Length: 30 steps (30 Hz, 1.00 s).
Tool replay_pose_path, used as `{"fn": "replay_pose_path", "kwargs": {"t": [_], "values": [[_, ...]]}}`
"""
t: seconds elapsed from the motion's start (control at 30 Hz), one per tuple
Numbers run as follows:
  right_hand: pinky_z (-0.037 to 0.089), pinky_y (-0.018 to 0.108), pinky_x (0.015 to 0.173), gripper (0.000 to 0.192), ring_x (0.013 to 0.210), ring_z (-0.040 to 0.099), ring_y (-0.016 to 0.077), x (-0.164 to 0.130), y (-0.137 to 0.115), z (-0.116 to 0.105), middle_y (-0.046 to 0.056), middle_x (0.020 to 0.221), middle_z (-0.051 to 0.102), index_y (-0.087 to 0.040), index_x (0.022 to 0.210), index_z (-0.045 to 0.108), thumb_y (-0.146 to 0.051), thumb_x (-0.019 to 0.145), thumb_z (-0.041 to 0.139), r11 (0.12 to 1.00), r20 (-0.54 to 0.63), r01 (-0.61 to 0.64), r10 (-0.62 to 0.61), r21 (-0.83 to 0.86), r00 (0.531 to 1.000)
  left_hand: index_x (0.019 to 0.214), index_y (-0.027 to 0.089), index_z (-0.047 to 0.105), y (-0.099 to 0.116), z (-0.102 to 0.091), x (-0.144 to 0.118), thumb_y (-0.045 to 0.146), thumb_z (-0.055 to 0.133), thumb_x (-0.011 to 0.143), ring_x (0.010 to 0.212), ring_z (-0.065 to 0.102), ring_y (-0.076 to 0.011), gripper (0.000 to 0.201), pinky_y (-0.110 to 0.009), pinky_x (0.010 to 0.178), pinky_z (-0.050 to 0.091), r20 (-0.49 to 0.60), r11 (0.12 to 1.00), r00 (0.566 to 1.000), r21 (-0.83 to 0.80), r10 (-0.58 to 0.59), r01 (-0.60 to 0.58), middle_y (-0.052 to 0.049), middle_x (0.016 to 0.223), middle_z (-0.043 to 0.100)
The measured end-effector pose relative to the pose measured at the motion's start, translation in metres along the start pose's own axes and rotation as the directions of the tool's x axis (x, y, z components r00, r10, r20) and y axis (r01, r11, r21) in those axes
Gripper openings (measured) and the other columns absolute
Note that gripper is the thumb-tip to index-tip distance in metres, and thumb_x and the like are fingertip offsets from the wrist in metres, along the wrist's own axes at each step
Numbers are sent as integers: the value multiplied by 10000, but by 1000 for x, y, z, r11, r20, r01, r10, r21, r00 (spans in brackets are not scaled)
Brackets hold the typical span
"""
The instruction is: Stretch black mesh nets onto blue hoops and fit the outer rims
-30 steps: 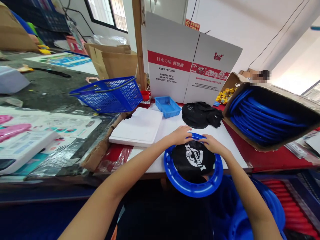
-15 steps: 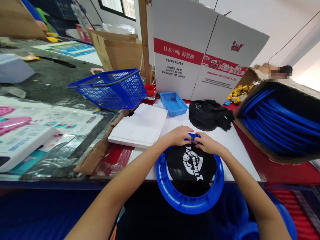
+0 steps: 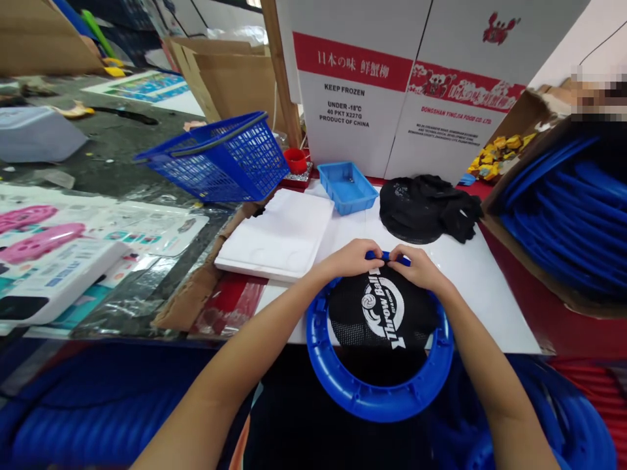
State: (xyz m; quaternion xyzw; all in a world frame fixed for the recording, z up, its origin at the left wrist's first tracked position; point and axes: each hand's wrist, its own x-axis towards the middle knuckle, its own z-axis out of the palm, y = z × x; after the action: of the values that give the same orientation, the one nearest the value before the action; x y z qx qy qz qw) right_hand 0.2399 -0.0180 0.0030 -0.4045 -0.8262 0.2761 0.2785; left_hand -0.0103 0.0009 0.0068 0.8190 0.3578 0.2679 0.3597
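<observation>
A blue plastic ring [image 3: 379, 399] overhangs the table's near edge, its grooved side facing up. Black mesh fabric [image 3: 350, 313] with white "Throw Ball" lettering lies across its upper part. At the ring's far rim my left hand [image 3: 356, 257] is closed, thumb and fingers pinching the rim and fabric edge. Right beside it, my right hand [image 3: 416, 264] pinches the same far rim from the other side. Whether the fabric is tucked into the groove there is hidden by my fingers. More black mesh fabric [image 3: 426, 207] lies in a pile beyond my right hand.
A light-blue tray [image 3: 349, 189] and a white foam slab [image 3: 279, 235] lie beyond my left hand. To the left stands a blue basket [image 3: 225, 163]. A carton of blue rings [image 3: 558, 202] is at the right. A white printed carton [image 3: 353, 147] closes off the back.
Both hands still grip the ring's far rim, with the fingertips shifted slightly along it. The fabric's lettering now shows more fully. The whole view has tilted and moved a little closer.
</observation>
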Motion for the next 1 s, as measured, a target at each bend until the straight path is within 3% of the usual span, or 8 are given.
{"fn": "replay_pose_path", "kwargs": {"t": [0.1,0.23,0.4,0.6,1.0], "values": [[501,333,826,120,851,647,186,1,-2,-1,12,927,718,-208,1059,721,-266,959,687,999,10,2,-2,36,1000,943,181,785,-4,2,-1,336,724,901,949,736,-244,171,-375,946,555,-48,998,997,1,-58,58,-53,980,813],[509,337,815,162,848,663,191,4,-4,-2,28,939,742,-204,1082,771,-269,963,683,997,16,17,-18,69,1000,966,180,809,-5,1,-2,316,724,888,950,747,-243,179,-371,939,557,-32,994,993,-10,-111,111,-53,987,828],[537,343,827,139,841,693,194,2,-6,0,38,924,759,-214,975,807,-203,947,672,997,-25,65,-64,43,998,932,176,818,-3,1,-2,263,644,929,935,742,-234,195,-359,920,549,-35,994,995,53,-91,93,-60,975,826],[568,375,852,222,881,725,216,-2,-4,4,59,989,763,-248,1026,851,-171,976,649,992,-88,113,-118,-62,989,941,184,829,-1,5,-2,241,668,931,946,752,-227,172,-340,914,551,-66,991,993,80,-98,103,-60,998,838],[589,404,871,288,932,703,230,-7,-4,6,75,1039,705,-250,1139,824,-146,1022,582,982,-50,148,-154,-115,987,932,184,829,0,6,-2,220,707,901,950,763,-233,131,-345,913,567,-78,992,989,25,-122,124,-57,991,843]]}}
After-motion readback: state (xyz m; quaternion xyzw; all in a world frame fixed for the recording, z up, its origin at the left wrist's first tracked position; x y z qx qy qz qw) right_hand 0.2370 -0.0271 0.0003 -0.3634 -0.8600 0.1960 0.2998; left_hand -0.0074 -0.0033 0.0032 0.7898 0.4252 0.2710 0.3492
